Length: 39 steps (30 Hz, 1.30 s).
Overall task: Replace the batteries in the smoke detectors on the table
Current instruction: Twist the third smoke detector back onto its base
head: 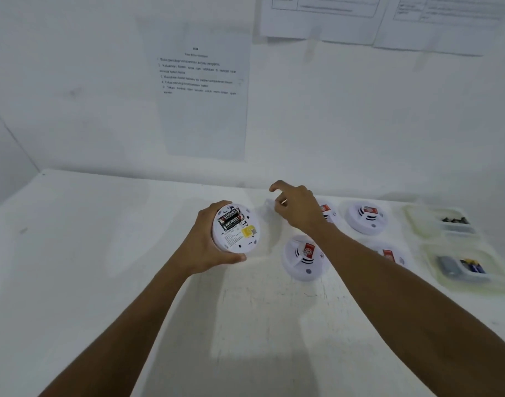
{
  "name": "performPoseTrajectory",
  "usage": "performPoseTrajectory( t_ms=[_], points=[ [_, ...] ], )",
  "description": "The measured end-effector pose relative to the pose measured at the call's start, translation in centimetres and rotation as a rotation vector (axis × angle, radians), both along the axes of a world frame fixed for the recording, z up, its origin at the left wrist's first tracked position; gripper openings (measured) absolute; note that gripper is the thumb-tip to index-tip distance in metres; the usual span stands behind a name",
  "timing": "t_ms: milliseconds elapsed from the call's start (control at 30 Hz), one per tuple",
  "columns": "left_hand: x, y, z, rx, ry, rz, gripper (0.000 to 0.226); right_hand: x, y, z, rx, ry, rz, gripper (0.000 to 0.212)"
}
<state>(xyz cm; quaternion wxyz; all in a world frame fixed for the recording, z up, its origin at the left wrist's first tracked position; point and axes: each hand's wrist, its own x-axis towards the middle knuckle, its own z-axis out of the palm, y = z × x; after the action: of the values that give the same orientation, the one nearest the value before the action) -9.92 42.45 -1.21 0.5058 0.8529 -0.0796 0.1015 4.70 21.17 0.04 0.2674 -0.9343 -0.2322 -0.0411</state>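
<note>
Two batteries point(230, 218) are sitting side by side in the open compartment on the back of a white smoke detector point(236, 228), which the left hand point(209, 244) is gripping by its rim — thumb under the near edge, fingers curling over the far edge — and holding tilted above the tabletop point(88, 267) with its underside facing the camera. A yellow label point(249, 231) is showing just below the batteries. The right hand point(298, 208) is hovering beyond and to the right of it, fingers loosely curled and grasping nothing that can be made out; a faint white piece point(269, 202) is lying on the tabletop just beside its fingertips, too pale to identify. Four more detectors are resting face up to the right: one point(304, 257) near the right forearm, one point(365, 217) further back, and two partly hidden behind the arm. Two shallow trays are sitting at the far right — the rear tray point(417, 222) holding small dark items, the near tray point(446, 285) holding batteries. Printed sheets are hanging on the wall, one point(201, 90) straight ahead.
</note>
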Motion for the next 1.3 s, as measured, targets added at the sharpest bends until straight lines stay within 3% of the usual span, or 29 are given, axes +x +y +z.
performPoseTrajectory(
  t_ms=[167,333,400,567,700,933,1300],
  points=[
    [0.7,-2.8,1.3,-0.032,-0.039,-0.039,0.092,-3.2,-3.5,3.0,0.630,0.137,-0.116,0.027],
    [1.5,-7.0,2.6,-0.052,-0.091,-0.083,0.090,-7.3,-7.0,6.3,0.919,0.323,-0.060,0.023],
    [1.8,-9.2,3.0,-0.059,-0.104,-0.112,0.089,-8.3,-7.9,6.0,0.883,0.321,-0.010,0.020],
    [1.6,-14.0,3.5,-0.035,-0.106,-0.183,0.087,-8.9,-10.7,4.1,0.573,-0.007,0.001,0.011],
    [1.6,-16.3,3.8,-0.016,-0.070,-0.205,0.079,-9.6,-12.7,3.6,0.457,-0.128,0.032,0.013],
    [1.4,-18.4,3.9,-0.042,-0.034,-0.193,0.078,-10.9,-14.5,4.4,0.204,-0.137,0.045,0.046],
    [1.3,-19.4,4.2,0.005,-0.008,-0.198,0.074,-11.0,-15.1,5.1,0.119,-0.147,0.085,0.044]
  ],
)
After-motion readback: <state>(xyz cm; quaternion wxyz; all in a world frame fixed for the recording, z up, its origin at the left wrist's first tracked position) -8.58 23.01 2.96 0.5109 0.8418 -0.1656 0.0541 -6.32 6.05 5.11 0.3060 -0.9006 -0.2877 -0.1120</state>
